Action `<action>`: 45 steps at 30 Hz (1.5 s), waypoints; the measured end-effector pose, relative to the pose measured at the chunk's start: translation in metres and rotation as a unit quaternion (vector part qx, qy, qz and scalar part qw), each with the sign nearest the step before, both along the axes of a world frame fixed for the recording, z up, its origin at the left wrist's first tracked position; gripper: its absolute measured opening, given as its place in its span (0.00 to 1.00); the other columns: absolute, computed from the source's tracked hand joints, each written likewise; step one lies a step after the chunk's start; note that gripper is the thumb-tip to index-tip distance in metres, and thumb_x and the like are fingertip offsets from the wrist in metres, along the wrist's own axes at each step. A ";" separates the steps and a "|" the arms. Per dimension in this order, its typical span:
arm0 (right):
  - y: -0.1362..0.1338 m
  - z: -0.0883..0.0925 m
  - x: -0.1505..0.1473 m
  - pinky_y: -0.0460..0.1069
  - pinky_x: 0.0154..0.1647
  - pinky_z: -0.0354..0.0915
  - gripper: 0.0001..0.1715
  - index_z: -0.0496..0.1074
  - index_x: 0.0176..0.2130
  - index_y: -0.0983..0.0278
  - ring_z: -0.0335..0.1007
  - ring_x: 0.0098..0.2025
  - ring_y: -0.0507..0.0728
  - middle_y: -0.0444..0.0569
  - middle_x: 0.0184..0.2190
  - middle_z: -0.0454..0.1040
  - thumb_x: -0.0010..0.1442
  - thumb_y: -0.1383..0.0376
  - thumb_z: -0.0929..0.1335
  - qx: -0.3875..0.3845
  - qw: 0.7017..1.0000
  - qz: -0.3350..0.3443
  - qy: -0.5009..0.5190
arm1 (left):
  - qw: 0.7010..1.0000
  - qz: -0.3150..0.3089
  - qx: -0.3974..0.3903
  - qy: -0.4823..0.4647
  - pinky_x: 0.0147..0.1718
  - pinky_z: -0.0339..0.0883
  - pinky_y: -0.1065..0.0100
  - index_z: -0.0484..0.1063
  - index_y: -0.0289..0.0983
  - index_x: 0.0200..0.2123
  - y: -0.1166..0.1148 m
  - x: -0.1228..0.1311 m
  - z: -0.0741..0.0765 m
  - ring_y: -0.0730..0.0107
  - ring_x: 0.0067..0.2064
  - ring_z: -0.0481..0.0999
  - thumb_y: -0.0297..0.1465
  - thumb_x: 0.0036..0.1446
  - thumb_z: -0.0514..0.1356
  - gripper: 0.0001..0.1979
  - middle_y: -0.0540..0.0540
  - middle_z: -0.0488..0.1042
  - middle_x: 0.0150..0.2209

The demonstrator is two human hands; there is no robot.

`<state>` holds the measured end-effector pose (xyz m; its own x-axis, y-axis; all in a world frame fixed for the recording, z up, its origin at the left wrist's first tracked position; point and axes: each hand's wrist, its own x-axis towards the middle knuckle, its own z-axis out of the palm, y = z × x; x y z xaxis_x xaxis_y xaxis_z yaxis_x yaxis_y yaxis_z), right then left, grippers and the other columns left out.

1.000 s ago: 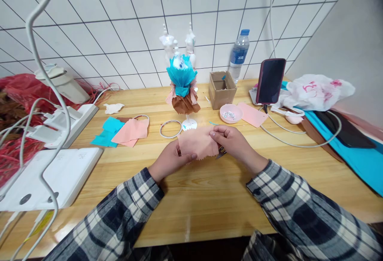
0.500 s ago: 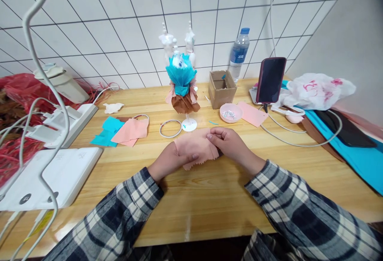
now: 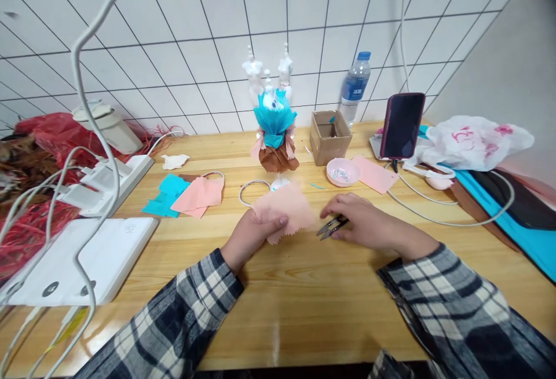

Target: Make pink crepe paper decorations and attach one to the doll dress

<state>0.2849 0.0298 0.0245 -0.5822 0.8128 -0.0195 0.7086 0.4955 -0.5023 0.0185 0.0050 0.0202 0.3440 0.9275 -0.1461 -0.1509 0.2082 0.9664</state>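
My left hand (image 3: 252, 235) pinches a small piece of pale pink cloth (image 3: 284, 210) and holds it just above the wooden table (image 3: 304, 303). To its right, my right hand (image 3: 365, 225) is closed on a pair of small thread snips (image 3: 330, 228) whose open blades point left toward the cloth. Behind the cloth stands a little mannequin (image 3: 274, 130) dressed in turquoise, pink and brown fabric on a white base.
Turquoise and pink cloth pieces (image 3: 185, 195), a wire ring (image 3: 253, 192), a pink dish of beads (image 3: 342, 171), a small cardboard box (image 3: 330, 136), a water bottle (image 3: 355, 87) and an upright phone (image 3: 402, 126) lie behind. White power strips and cables (image 3: 87, 240) fill the left, a plastic bag (image 3: 471, 141) the right.
My right hand let go of the pink cloth, moved right and took up the thread snips. The left hand keeps the cloth alone. The camera shifted slightly.
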 end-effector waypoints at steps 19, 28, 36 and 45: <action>-0.048 -0.017 -0.078 0.45 0.21 0.54 0.23 0.59 0.37 0.60 0.55 0.22 0.50 0.39 0.23 0.59 0.66 0.44 0.54 -0.286 0.898 -0.119 0.313 | 0.986 0.137 0.011 -0.098 0.56 0.64 0.59 0.70 0.39 0.55 0.000 0.008 -0.001 0.58 0.55 0.73 0.33 0.51 0.68 0.28 0.42 0.76 0.53; -0.050 -0.013 -0.079 0.44 0.19 0.53 0.23 0.56 0.36 0.59 0.53 0.20 0.49 0.37 0.21 0.59 0.66 0.44 0.54 -0.316 0.891 -0.082 0.316 | 0.985 0.137 -0.013 -0.106 0.53 0.66 0.64 0.69 0.40 0.55 -0.009 0.015 -0.005 0.62 0.52 0.74 0.29 0.51 0.68 0.27 0.45 0.79 0.46; -0.049 -0.019 -0.079 0.45 0.21 0.53 0.21 0.58 0.37 0.58 0.54 0.20 0.50 0.38 0.21 0.61 0.66 0.45 0.55 -0.291 0.892 -0.106 0.329 | 0.985 0.150 -0.011 -0.089 0.50 0.67 0.62 0.71 0.39 0.53 -0.008 0.015 -0.006 0.60 0.48 0.76 0.30 0.48 0.69 0.27 0.47 0.80 0.39; -0.047 -0.024 -0.081 0.45 0.22 0.52 0.17 0.59 0.37 0.59 0.55 0.23 0.51 0.39 0.23 0.61 0.66 0.49 0.58 -0.269 0.891 -0.118 0.347 | 0.985 0.151 -0.018 -0.087 0.41 0.68 0.68 0.71 0.38 0.52 -0.008 0.015 -0.008 0.69 0.38 0.76 0.29 0.48 0.69 0.26 0.49 0.79 0.38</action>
<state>0.2040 -0.0177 0.0005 -0.4195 0.8961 -0.1450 0.1873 -0.0708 -0.9797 0.0335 -0.0035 0.0122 0.0764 0.9866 -0.1444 -0.3737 0.1626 0.9132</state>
